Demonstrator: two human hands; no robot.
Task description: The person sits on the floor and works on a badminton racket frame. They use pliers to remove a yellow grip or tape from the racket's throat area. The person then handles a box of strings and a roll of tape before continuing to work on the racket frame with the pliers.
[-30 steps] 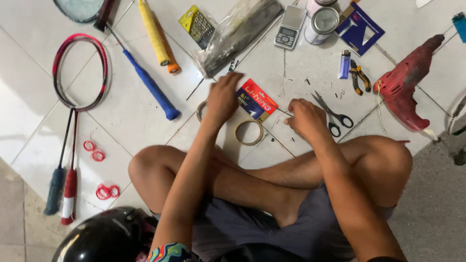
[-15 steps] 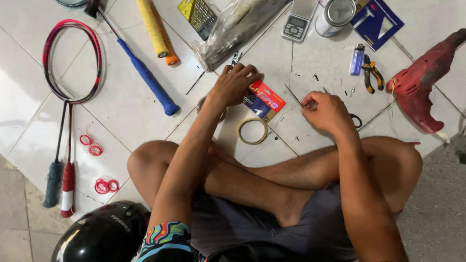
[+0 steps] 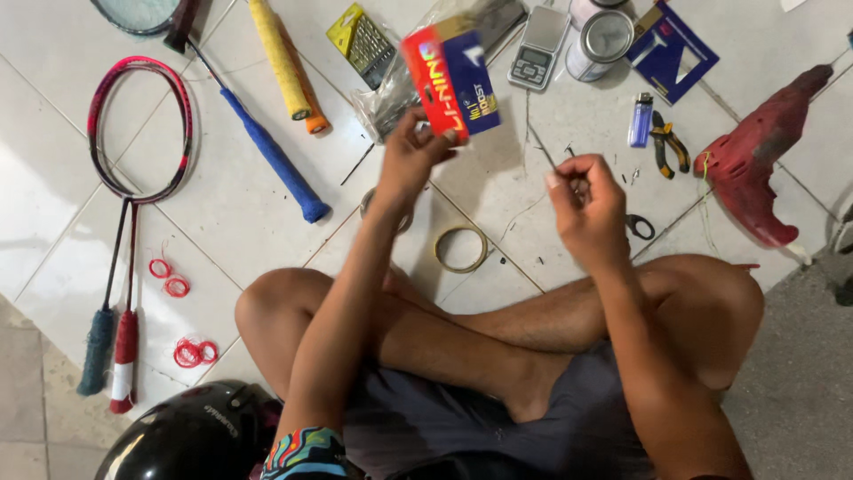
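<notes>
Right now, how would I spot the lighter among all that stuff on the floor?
Start at the red power drill on the right of the tiled floor. Just left lie yellow-handled pliers; the lighter stands beside them, small, upright, translucent blue-purple.

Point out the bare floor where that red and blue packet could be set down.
Free tiles lie between the blue racket handle and the raised knee, and left of the red racket. A smaller patch sits between the tape ring and the scissors. The top right, around scale, tins, lighter and pliers, is crowded.
</notes>
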